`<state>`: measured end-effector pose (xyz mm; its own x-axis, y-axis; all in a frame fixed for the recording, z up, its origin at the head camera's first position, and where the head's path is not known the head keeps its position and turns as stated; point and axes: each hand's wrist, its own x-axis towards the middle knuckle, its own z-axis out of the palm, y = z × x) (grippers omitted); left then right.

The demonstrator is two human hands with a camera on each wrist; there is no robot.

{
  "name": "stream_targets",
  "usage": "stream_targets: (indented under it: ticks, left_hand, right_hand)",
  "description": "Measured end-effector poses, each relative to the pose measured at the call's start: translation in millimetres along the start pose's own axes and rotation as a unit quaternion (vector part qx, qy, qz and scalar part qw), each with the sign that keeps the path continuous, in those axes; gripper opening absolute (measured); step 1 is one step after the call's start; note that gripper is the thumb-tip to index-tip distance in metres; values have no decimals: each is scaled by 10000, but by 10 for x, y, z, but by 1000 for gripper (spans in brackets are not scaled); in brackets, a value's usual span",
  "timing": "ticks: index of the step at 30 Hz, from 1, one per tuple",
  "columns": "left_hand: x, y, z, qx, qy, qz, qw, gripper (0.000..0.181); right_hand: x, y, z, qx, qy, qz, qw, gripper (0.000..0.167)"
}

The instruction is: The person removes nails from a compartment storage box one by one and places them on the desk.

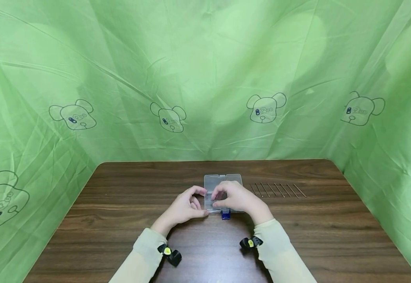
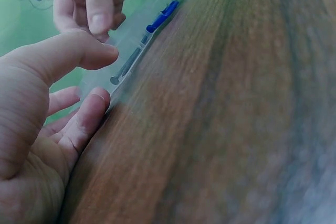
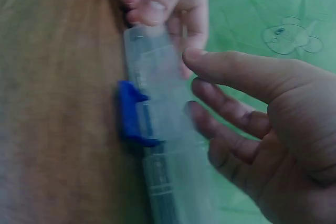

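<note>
A clear plastic box [image 1: 223,181] with a blue latch [image 1: 225,215] at its front lies on the table, its lid apparently raised. My left hand [image 1: 185,206] holds its left end, thumb at the near corner and forefinger farther back. Over the box is my right hand [image 1: 239,197], thumb and fingers curled. A thin brownish nail-like rod [image 3: 184,24] shows at its thumb tip, partly blurred. Inside the box lies a long dark nail [image 2: 126,66], seen through the front wall. Right of the box, several thin copper-coloured nails [image 1: 277,190] lie in a slanting row.
The dark wooden table [image 1: 138,177] is enclosed at the back and sides by green cloth [image 1: 212,78] printed with bear-head outlines. Each sleeved wrist wears a black camera [image 1: 173,257].
</note>
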<state>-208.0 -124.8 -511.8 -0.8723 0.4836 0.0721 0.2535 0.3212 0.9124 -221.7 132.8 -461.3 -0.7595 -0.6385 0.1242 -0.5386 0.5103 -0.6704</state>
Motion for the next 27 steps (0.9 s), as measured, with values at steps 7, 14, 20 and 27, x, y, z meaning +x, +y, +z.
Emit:
stream_targets:
  ticks: [7, 14, 20, 27]
  left_hand:
    - [0, -1, 5, 21, 13, -46, 10000, 66]
    - [3, -7, 8, -42, 25, -33, 10000, 67]
    - [-3, 2, 0, 4, 39, -63, 10000, 67]
    - [6, -6, 4, -14, 30, -80, 10000, 66]
  right_hand:
    - [-11, 22, 69, -380, 67, -136, 9992, 14]
    - [20, -27, 103, -755, 47, -51, 9971, 9]
    - [30, -86, 149, -1043, 102, 66, 9945, 9]
    - [41, -129, 216, -1348, 268, 259, 9902, 9]
